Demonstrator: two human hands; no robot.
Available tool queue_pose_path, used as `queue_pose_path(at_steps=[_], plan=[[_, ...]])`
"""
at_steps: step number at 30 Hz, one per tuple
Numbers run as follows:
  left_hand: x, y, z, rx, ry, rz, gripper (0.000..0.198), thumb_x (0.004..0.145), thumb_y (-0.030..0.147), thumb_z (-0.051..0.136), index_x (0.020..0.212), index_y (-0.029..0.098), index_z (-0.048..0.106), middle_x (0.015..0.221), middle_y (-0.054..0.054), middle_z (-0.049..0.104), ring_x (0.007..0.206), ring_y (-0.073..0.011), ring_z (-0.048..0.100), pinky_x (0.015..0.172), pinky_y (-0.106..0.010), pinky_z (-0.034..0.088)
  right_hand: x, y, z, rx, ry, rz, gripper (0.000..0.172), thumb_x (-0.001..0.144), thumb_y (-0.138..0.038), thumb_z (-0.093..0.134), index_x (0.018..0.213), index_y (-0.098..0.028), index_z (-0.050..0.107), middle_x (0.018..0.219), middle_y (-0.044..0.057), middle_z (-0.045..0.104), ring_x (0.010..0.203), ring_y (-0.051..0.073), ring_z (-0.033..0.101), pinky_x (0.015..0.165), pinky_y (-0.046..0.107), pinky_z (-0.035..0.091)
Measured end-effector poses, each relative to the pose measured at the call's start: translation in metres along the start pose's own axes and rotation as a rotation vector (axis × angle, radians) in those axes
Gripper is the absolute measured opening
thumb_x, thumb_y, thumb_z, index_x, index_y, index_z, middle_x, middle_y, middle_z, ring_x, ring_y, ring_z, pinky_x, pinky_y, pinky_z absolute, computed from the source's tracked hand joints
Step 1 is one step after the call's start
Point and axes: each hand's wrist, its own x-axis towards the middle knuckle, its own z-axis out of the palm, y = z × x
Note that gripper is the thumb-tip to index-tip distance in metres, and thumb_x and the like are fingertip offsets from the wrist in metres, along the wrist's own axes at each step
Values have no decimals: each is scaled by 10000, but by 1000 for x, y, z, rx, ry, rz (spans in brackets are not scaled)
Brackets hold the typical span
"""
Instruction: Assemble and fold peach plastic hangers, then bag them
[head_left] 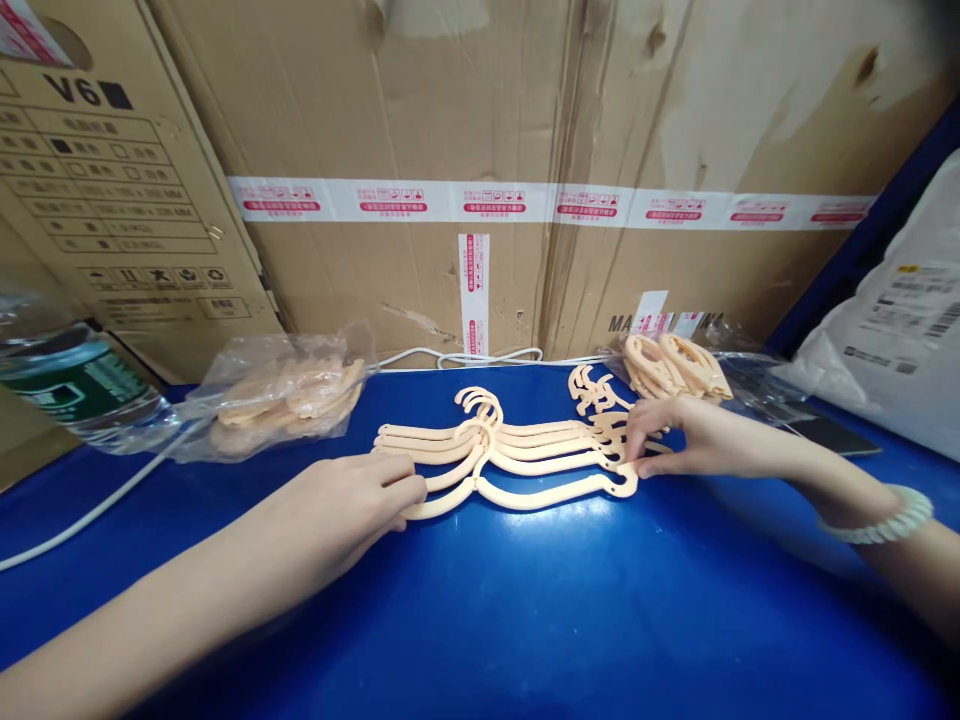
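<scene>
Several peach plastic hangers lie fanned in an overlapping row on the blue table. My left hand rests at their left ends, fingers curled over the tips of the hangers. My right hand pinches the right ends of the row with thumb and fingers pressed on them. A pale bead bracelet circles my right wrist.
A clear bag of more hangers lies at the left, another open bag with hangers behind my right hand. A water bottle lies far left. Cardboard boxes wall the back. A white cable and white mailer bag flank the sides.
</scene>
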Motion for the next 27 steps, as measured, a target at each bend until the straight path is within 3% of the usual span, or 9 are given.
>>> queue_pose_path(at_steps=[6,12,20,23,27], plan=[[6,0,0,-2,58,-12,203,928,116,435,786,201,554,778,-16,626,641,-171,595,550,-257,384,1,-4,2,-145,27,0,156,833,-346,668,794,-216,746,785,49,703,734,193,639,677,321,510],[8,-8,9,53,141,3,241,969,159,407,801,195,576,785,-29,619,680,-187,588,576,-271,402,-1,0,0,-260,55,95,105,795,-284,659,739,-207,702,736,34,693,657,175,635,602,285,476],[8,-7,15,202,178,27,259,998,172,389,840,177,593,816,-50,628,725,-207,605,597,-298,436,-5,-7,0,-305,71,146,157,833,-328,589,774,-195,649,729,42,684,638,178,618,576,291,454],[8,-4,14,251,204,52,241,983,177,413,838,183,605,828,-56,646,771,-221,628,616,-303,466,-8,-12,-7,-314,196,83,185,858,-366,572,807,-203,644,747,44,675,662,182,602,626,309,458],[9,-1,14,281,218,63,251,984,175,405,852,180,618,845,-65,667,803,-227,650,644,-315,502,-13,-1,-21,-347,489,61,235,896,-421,528,906,-215,642,812,61,684,692,200,603,667,340,465]])
